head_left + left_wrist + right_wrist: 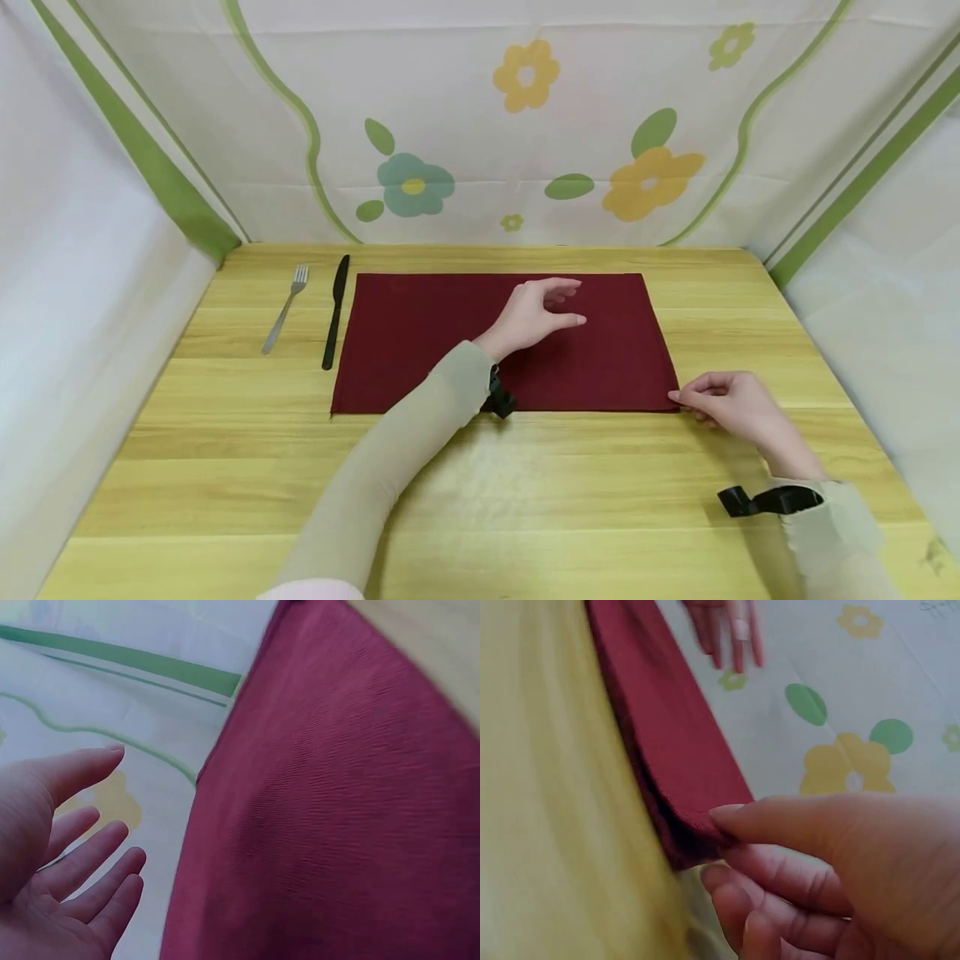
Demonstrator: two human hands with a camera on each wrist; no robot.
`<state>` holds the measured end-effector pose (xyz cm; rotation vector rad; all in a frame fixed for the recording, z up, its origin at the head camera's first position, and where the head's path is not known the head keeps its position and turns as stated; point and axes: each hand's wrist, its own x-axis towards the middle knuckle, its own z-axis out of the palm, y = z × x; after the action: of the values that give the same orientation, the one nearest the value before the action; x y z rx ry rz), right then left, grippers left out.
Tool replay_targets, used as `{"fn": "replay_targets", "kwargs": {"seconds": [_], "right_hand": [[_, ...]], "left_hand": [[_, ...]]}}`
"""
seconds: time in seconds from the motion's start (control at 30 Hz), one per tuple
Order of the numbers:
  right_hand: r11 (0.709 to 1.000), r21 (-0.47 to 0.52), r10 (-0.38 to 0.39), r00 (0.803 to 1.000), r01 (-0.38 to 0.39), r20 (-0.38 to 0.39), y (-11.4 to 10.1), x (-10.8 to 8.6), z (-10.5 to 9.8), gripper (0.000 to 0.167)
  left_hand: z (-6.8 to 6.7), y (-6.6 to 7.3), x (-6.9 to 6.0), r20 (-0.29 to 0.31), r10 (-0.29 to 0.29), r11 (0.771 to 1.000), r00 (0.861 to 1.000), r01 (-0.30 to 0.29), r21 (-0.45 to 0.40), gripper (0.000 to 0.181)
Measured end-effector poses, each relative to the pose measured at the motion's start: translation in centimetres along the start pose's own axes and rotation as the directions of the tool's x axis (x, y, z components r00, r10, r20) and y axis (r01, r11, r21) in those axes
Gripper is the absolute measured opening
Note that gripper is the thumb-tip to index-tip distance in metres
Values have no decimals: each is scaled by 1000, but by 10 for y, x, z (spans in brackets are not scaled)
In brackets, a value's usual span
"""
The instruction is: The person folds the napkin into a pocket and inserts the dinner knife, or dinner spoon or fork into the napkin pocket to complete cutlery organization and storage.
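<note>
A dark red cloth lies flat and lengthwise on the wooden table. Its near right corner is pinched between thumb and fingertips of my right hand; the right wrist view shows folded layers of cloth at that corner, with a slight gap between them. Over the cloth's middle hovers my left hand, thumb and fingers apart, holding nothing. Its relaxed fingers show beside the cloth in the left wrist view.
To the left of the cloth a black knife lies beside a silver fork. White fabric with printed flowers hangs behind the wooden table, and pale fabric walls stand at both sides.
</note>
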<state>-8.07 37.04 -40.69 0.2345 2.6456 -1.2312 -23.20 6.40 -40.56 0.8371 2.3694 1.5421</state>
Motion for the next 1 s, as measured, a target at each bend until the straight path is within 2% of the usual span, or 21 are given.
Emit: {"fn": "replay_targets", "kwargs": {"seconds": [0.17,0.27,0.43,0.53,0.73,0.93,1.0], "right_hand": [[999,-26,30,1000,-30,-9,-1,1,3,43],[998,-41,50,999,-51,-10,-2,2,5,45],[997,-55,49,999,-49,0,-4,3,8,41],[998,-49,40,999,-39,2,-3,4,10,37],[999,-32,18,1000,-18,-10,-3,3,13,33],[1000,-15,15,1000,-15,-14,-4,4,13,30],[1000,-12,11,1000,-11,-14,-3,4,12,30]], "left_hand": [[4,7,28,54,1,998,999,-4,59,59],[8,9,42,69,-26,993,997,18,114,60],[14,3,58,63,-88,969,994,71,238,65],[17,-2,65,69,-107,949,992,81,306,71],[24,-11,71,112,-147,902,983,87,424,76],[32,-18,79,128,-138,808,982,37,588,73],[35,-19,81,121,-148,792,982,44,609,72]]}}
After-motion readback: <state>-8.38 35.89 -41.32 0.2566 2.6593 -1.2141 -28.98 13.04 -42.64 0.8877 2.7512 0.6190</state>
